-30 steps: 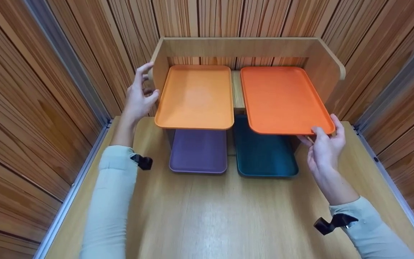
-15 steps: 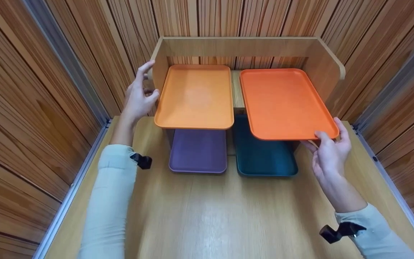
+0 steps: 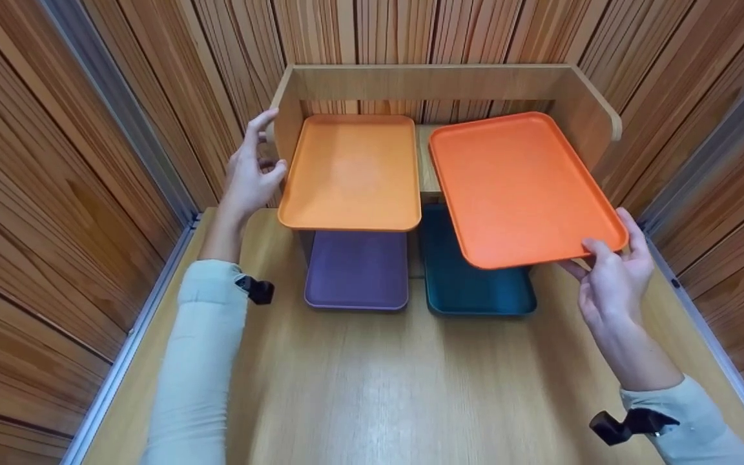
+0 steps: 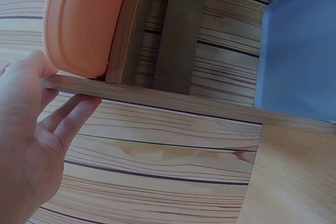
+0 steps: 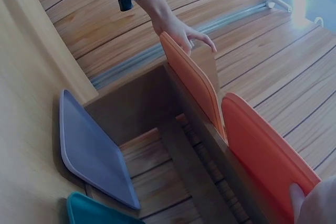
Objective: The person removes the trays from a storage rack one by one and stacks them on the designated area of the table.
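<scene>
At the right half of the shelf [image 3: 430, 81], there it was: the orange tray [image 3: 527, 190], jutting past the shelf's front, and skewed! The right hand [image 3: 619, 287], the nearer of the two, had the near right corner pinched, thumb on top, other fingers beside and beneath. From that hand the tray reached toward the shelf's back and middle, long axis slanting that way. And the left hand [image 3: 247, 171]? Over at the shelf's left side, thumb inside, fingers outside, closed about its edge, just beside the amber tray [image 3: 354, 171]. In the shelf's lower level, the purple tray [image 3: 357, 271] and the teal tray [image 3: 482, 297] poked forward, rear parts covered from above. Did the orange tray's far end touch the shelf? No telling. The right wrist view cut its own hand off, fingers beneath the tray lost.
</scene>
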Available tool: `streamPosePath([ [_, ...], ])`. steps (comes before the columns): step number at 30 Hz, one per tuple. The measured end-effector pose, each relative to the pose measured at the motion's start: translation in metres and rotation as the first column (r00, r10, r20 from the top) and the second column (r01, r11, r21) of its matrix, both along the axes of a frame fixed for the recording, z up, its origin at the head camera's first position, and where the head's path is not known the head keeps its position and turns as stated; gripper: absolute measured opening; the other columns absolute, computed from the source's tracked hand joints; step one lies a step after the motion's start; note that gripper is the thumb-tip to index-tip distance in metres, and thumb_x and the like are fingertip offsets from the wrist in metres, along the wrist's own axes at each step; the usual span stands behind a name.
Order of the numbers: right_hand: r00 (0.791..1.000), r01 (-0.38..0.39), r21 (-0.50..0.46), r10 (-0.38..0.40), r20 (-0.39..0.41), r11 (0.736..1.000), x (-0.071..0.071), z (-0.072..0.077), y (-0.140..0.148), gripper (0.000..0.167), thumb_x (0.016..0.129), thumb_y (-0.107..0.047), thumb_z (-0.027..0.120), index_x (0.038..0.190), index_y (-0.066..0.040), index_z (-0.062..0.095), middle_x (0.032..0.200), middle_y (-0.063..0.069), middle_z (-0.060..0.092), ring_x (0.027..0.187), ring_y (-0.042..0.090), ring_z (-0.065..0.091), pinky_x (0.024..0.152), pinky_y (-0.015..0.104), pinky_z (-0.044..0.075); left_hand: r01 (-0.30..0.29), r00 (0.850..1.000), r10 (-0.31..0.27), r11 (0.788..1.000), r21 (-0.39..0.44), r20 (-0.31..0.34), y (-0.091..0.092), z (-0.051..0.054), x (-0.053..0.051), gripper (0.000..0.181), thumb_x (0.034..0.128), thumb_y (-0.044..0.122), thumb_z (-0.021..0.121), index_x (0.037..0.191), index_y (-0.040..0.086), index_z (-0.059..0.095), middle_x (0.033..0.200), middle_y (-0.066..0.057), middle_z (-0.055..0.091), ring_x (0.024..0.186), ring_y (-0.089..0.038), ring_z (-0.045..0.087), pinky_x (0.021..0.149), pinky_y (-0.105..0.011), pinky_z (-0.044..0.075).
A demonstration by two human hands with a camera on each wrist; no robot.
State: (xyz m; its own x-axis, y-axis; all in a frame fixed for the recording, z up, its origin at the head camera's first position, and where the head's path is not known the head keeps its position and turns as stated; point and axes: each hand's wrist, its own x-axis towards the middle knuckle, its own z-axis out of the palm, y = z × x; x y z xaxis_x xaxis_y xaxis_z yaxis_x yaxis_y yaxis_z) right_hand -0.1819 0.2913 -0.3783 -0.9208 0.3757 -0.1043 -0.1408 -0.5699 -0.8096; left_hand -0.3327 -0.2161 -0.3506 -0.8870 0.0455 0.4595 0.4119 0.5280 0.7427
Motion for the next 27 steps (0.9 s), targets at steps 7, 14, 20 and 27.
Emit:
streamPosePath([
  [7,0.999,-0.028,-0.022,0.027,-0.044,0.999,-0.001,-0.001,0.017,0.086,0.105,0.013,0.063,0.175,-0.028,0.034,0.161,-0.002,0.048,0.120,0.015,0.083,0.084,0.041,0.071,0.001,1.000,-0.001,1.000,0.010,-0.004,0.001,-0.001,0.001,0.080,0.1030,-0.001,0.062,0.172,0.031,0.039,0.176,-0.007,0.046,0.150,-0.026,0.054,0.103,-0.043,0.059],
  [14,0.991,-0.100,-0.078,0.093,-0.096,0.992,-0.007,-0.003,0.032,0.082,0.106,0.018,0.057,0.174,-0.023,0.036,0.156,0.001,0.050,0.115,0.018,0.084,0.081,0.047,0.071,0.006,1.000,-0.006,1.000,0.018,-0.023,0.000,-0.001,0.001,0.079,0.1016,-0.002,0.062,0.172,0.028,0.041,0.176,-0.004,0.047,0.148,-0.022,0.054,0.096,-0.035,0.055],
  [20,0.987,-0.129,-0.117,0.115,-0.116,0.985,-0.010,-0.007,0.041,0.070,0.105,0.018,0.058,0.161,-0.023,0.051,0.153,0.003,0.056,0.117,0.022,0.085,0.082,0.048,0.071,0.003,1.000,-0.002,1.000,0.016,-0.004,0.000,-0.001,0.000,0.080,0.1027,-0.002,0.061,0.173,0.030,0.039,0.175,-0.010,0.047,0.147,-0.027,0.055,0.099,-0.041,0.058],
  [27,0.968,-0.176,-0.149,0.143,-0.208,0.973,-0.018,-0.012,0.055,0.059,0.103,0.022,0.057,0.149,-0.014,0.063,0.141,0.009,0.071,0.117,0.028,0.085,0.080,0.050,0.070,0.002,1.000,-0.002,1.000,0.017,-0.001,0.000,0.000,0.000,0.080,0.1029,-0.002,0.061,0.172,0.031,0.039,0.176,-0.009,0.047,0.150,-0.027,0.055,0.101,-0.042,0.059],
])
